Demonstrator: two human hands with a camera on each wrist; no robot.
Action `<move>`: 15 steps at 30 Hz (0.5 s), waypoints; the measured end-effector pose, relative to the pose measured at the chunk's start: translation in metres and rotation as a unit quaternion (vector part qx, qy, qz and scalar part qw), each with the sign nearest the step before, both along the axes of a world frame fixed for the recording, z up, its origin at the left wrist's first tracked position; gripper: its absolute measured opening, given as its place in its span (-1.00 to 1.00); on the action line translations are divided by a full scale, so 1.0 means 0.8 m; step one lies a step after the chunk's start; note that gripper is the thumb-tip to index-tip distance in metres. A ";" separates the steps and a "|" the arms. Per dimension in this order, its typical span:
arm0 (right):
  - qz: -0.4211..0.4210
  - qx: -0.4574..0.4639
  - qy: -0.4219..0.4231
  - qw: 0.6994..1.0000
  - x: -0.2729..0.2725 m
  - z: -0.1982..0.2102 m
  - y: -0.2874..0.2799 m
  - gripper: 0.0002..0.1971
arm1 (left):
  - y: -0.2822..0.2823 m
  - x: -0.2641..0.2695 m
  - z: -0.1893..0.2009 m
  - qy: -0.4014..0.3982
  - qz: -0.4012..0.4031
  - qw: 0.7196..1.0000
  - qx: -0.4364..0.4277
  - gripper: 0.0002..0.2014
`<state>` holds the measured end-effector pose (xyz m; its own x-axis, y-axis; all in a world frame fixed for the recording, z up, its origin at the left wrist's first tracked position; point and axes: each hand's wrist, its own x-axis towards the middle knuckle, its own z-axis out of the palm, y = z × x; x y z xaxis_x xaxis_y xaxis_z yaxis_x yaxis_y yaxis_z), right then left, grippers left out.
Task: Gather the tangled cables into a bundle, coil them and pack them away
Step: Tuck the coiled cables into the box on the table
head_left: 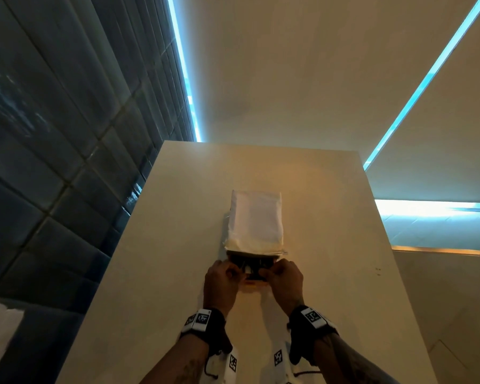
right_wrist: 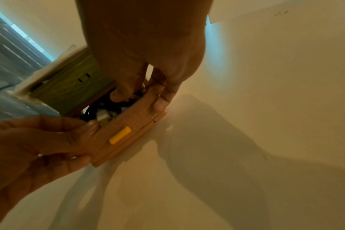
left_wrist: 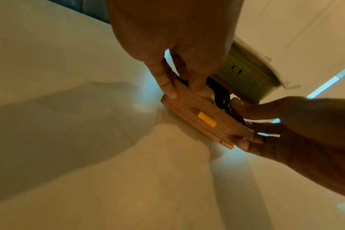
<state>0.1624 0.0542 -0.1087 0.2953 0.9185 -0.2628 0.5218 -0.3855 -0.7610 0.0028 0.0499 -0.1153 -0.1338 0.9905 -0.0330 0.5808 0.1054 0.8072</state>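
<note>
Head view is showing both hands meeting at the near end of a small box on a pale table (head_left: 155,245). The left hand (head_left: 222,281) is gripping the left end of the box's tan, wood-grained front wall (left_wrist: 203,119), its fingers (left_wrist: 165,84) curled over the top edge and pressing on the outer face. The right hand (head_left: 284,278) is gripping the other end of that wall, thumb on top by the opening and fingers wrapped under the corner; in the right wrist view its fingertips (right_wrist: 159,104) are lying on the wall's outer face while another finger is dipping inside the box. Both hands are clamped on the box, neither one loose.

Between the thumbs, black cables (right_wrist: 100,107) are sitting bunched inside the box together with a small white piece, possibly a plug, though blur is hiding its shape. A yellow tab (left_wrist: 206,119) is sitting in the middle of the front wall.

Just behind the opening, the box's lid (head_left: 255,220) is standing raised and leaning away from the person; its outer side is reading white from the head camera, and its underside (right_wrist: 73,87) is looking green and ribbed, with two small dark slots, from the wrist cameras.

Dark padded wall panels (head_left: 53,162) are rising to the left of the table, and bright blue-white light strips (head_left: 427,79) are running across the ceiling above.
</note>
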 end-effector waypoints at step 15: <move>0.009 -0.002 0.097 0.995 0.016 -0.009 0.011 -0.58 | 0.034 -0.027 -0.004 -0.031 -0.022 0.998 0.040 -0.83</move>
